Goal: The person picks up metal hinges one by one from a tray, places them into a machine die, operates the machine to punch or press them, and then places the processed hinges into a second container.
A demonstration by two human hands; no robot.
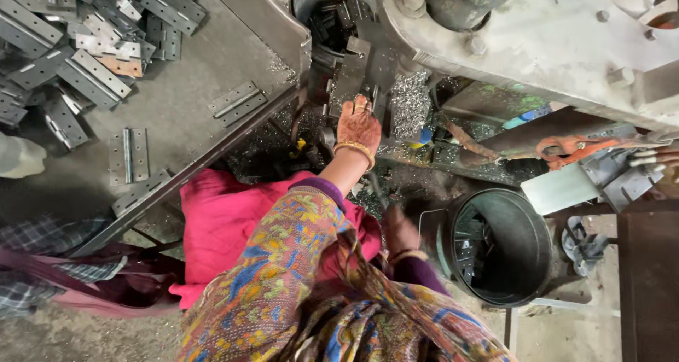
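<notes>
While our left hand [358,125] presses fingers together on a grey steel hinge plate [351,76] under the heavy grey press head [537,37], crushing threatens (right hand [400,231], blurred, grip indeterminable).

— What is worn on the arms?
— Purple sleeves under a multicoloured floral drape, gold bangles at both wrists.
— And the left hand [358,127]?
— Henna patterning, plus a ring.

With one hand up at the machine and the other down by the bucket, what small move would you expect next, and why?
Probably the left hand draws back from the metal piece it presses at the press. It rests right in the working zone, while the right hand hangs low beside the bucket of finished parts; what it holds is blurred.
</notes>
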